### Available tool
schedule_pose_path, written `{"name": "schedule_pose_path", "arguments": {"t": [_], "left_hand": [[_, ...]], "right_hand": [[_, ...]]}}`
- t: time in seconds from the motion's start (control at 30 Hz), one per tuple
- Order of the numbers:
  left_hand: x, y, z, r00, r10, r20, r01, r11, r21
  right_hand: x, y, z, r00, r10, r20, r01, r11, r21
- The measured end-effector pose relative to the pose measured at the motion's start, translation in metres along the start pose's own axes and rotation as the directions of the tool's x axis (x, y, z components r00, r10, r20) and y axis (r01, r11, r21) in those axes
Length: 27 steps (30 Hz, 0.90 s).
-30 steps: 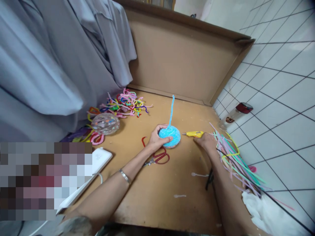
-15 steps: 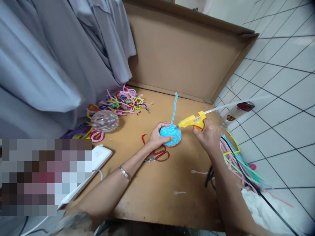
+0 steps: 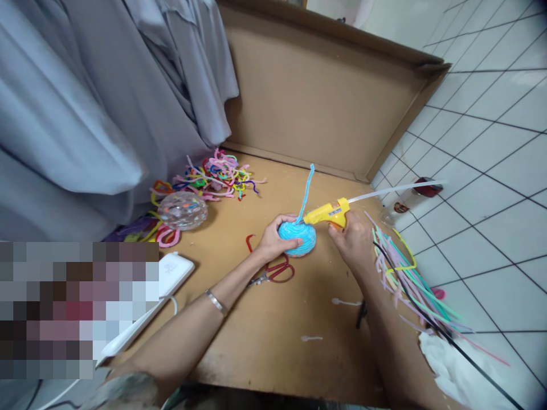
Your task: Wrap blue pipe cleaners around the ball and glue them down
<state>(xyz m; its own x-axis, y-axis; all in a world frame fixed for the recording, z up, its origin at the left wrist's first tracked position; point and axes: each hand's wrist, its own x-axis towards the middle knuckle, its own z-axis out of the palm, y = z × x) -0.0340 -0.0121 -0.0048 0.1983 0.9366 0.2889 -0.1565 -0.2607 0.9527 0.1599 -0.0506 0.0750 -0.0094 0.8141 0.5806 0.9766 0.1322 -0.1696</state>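
In the frame's middle, the left hand (image 3: 272,239) is half-curling round a fuzzy blue coiled ball (image 3: 306,236), and the right hand (image 3: 357,238) is wrapping round a yellow plastic glue gun (image 3: 325,213), which could burn skin if it slips

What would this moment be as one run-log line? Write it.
left hand: holds blue coil | right hand: grips yellow glue gun, nozzle at coil's top | scissors: on table
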Motion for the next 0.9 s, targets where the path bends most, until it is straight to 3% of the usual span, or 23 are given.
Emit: {"name": "schedule_pose_path", "arguments": {"t": [0.9], "left_hand": [[-0.001,0.002,0.0,0.998,0.031,0.053,-0.033,0.999,0.039]], "right_hand": [[0.002,-0.003,-0.02,0.994,-0.105,0.013,0.105,0.987,-0.123]]}}
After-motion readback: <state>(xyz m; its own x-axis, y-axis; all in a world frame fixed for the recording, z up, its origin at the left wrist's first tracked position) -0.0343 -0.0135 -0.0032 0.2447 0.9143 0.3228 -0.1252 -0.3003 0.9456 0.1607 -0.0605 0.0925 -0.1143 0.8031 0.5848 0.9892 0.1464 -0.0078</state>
